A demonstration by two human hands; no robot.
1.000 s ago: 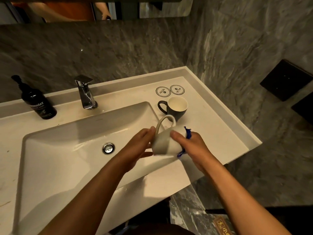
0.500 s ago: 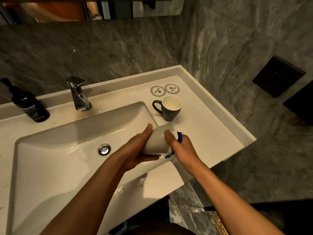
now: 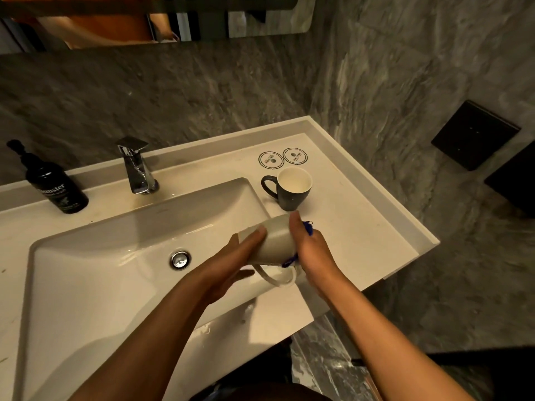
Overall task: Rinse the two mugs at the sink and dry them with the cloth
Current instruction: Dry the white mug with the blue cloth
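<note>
A person holds a pale ceramic mug (image 3: pixel 275 241) on its side above the right edge of the white rectangular sink (image 3: pixel 95 273), handle hanging down. The left hand (image 3: pixel 231 264) cups its base with fingers wrapped around it; the right hand (image 3: pixel 311 250) presses a blue cloth (image 3: pixel 291 259) against its side, fingers closed on both. A dark mug with a white inside (image 3: pixel 291 188) stands upright on the counter just behind.

Two mugs — white mug (image 3: pixel 275 238), dark mug (image 3: pixel 292 189) — one cloth (image 3: pixel 307 227), one faucet (image 3: pixel 137 166), one bottle (image 3: pixel 55 183)

- A white mug (image 3: pixel 275 241) is held on its side between both hands, handle hanging downward.
- A blue cloth (image 3: pixel 289 260) is pressed against it under the right palm, mostly hidden.
- A dark mug (image 3: pixel 291 195), white inside, stands upright just beyond the right fingertips.
</note>
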